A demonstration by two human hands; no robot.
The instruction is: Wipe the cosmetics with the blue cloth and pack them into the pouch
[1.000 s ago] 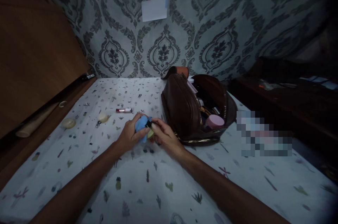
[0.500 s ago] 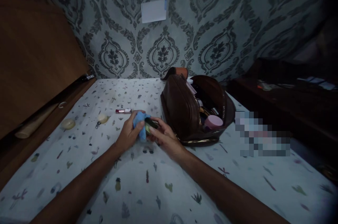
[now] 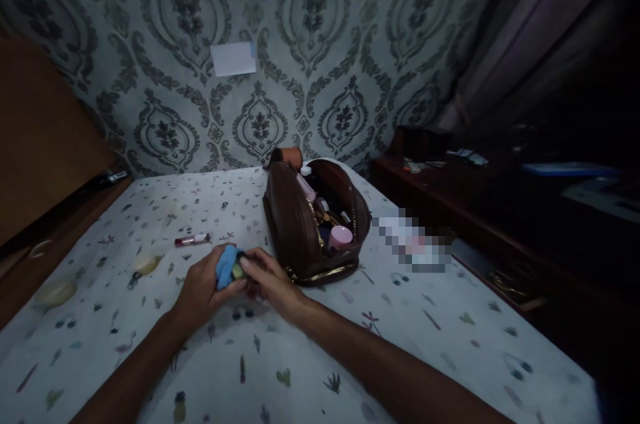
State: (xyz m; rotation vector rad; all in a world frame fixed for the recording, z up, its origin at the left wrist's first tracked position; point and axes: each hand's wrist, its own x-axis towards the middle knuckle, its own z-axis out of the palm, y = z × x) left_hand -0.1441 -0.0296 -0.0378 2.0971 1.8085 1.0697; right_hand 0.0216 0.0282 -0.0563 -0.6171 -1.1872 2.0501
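My left hand is closed around a blue cloth, pressing it against a small yellow-green and black item. My right hand pinches that small item from the other side. Both hands meet just above a white sheet printed with small plants. An open brown cosmetic bag stands right behind my right hand, with a pink-lidded jar and other small items inside.
A red and clear tube lies on the sheet to the left. Two pale round pieces lie further left. A wooden board leans at the left; a dark shelf runs along the right. Patterned wallpaper stands behind.
The view has swung right and up, so everything sits further left in the picture. My hands stay together on the cloth and small item, the cloth shifting slightly over it.
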